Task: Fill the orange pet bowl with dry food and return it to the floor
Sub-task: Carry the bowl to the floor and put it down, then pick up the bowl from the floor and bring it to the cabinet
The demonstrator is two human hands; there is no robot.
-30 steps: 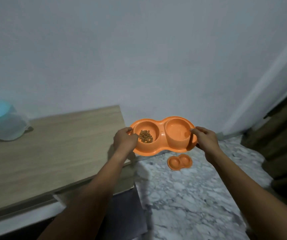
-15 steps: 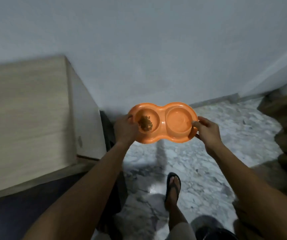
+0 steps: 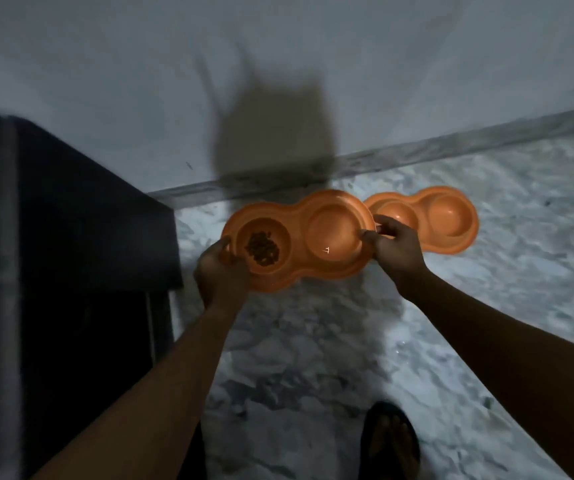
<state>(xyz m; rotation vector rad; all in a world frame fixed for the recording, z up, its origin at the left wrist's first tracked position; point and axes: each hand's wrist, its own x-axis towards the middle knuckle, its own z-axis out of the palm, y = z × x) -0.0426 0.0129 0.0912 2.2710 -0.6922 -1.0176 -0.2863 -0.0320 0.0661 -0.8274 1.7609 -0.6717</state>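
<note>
Orange pet bowl (image 3: 299,242), unlabelled, gripped by left hand (image 3: 221,271) and right hand (image 3: 396,249).

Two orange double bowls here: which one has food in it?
The held bowl, gripped by both hands: kibble sits in its left well. The bowl on the floor looks empty.

Bare forearms, no sleeves; foot (image 3: 390,441) in dark flip-flop sandal (image 3: 370,434), strap btwn toes.

Floor (image 3: 313,358): grey-white marbled stone. Second orange double bowl (image 3: 448,220) rests on it near the wall; a sandalled foot (image 3: 391,441) stands at bottom
</note>
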